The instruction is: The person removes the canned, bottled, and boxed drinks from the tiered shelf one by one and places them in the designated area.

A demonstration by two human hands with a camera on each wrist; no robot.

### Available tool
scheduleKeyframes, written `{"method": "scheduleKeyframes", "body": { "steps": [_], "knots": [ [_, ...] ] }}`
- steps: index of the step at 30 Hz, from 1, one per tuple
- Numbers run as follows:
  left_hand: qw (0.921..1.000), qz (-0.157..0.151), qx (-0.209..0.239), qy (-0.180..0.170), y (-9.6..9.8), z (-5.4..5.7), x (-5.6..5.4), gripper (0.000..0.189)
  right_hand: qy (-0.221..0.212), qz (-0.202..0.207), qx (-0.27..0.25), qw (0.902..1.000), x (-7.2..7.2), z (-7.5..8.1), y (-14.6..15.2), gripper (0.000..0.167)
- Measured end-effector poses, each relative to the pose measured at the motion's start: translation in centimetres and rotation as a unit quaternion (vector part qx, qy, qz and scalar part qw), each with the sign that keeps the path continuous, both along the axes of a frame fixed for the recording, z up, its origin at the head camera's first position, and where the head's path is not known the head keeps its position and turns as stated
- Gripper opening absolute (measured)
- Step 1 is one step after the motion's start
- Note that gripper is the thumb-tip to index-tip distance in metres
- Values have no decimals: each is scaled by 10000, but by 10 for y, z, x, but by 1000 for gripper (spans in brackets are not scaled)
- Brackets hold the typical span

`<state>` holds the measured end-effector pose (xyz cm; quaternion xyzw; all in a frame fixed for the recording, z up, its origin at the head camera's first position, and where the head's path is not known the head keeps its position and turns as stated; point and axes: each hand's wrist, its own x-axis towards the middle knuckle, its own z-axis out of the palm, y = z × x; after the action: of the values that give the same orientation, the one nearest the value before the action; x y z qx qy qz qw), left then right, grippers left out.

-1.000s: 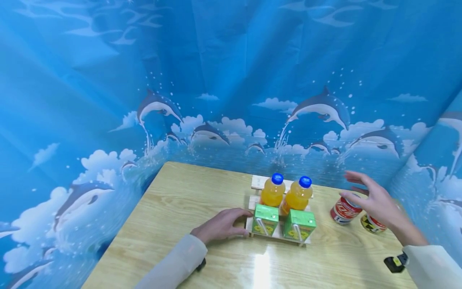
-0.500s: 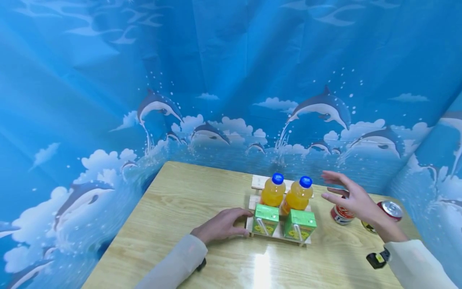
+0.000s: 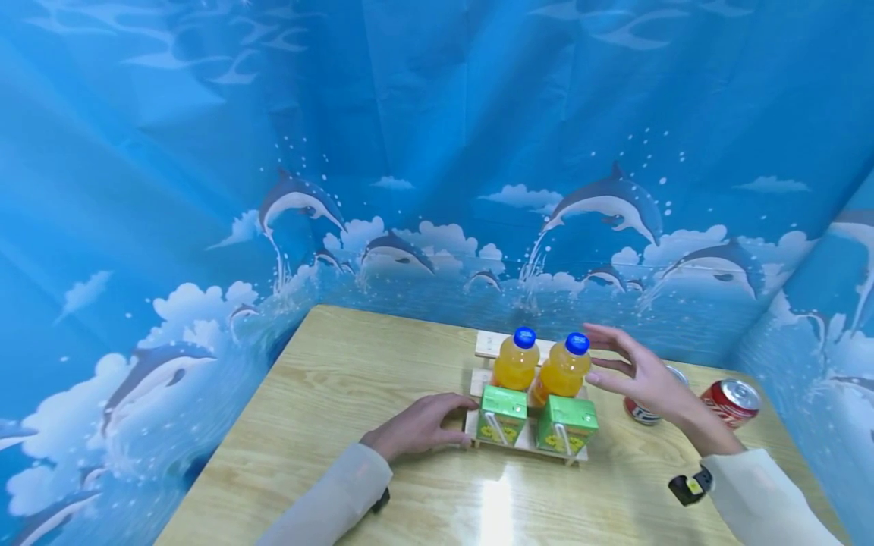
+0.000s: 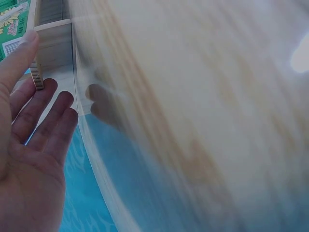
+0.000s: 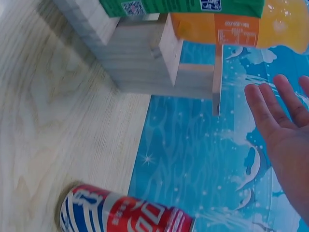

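Note:
A small stepped wooden rack bears two orange juice bottles with blue caps, the left bottle and the right bottle. On its front step stand two green juice boxes with straws, the left box and the right box. My left hand holds the rack's left end, thumb at the front edge of the step and index finger behind it. Beside the right bottle, my right hand is raised with fingers spread and nothing in it; its fingertips overlap the bottle's edge in the head view.
Right of the rack stands a red, white and blue can, partly hidden by the right hand in the head view. A second red can is farther right, behind the forearm. A blue dolphin-print curtain surrounds the wooden table.
My right hand has moved left, from over the cans to the right bottle, uncovering the far right can. My left hand, the rack and its drinks have stayed put.

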<state>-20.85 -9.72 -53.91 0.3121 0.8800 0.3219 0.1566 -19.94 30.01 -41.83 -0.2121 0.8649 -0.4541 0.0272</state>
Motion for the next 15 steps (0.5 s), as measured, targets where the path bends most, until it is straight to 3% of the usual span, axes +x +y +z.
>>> {"method": "scheduleKeyframes", "body": {
  "steps": [15],
  "knots": [
    [10000,12,-10,7,0,0,0,68,-159,157,-282,9994,-1,-11,-18,69]
  ]
}}
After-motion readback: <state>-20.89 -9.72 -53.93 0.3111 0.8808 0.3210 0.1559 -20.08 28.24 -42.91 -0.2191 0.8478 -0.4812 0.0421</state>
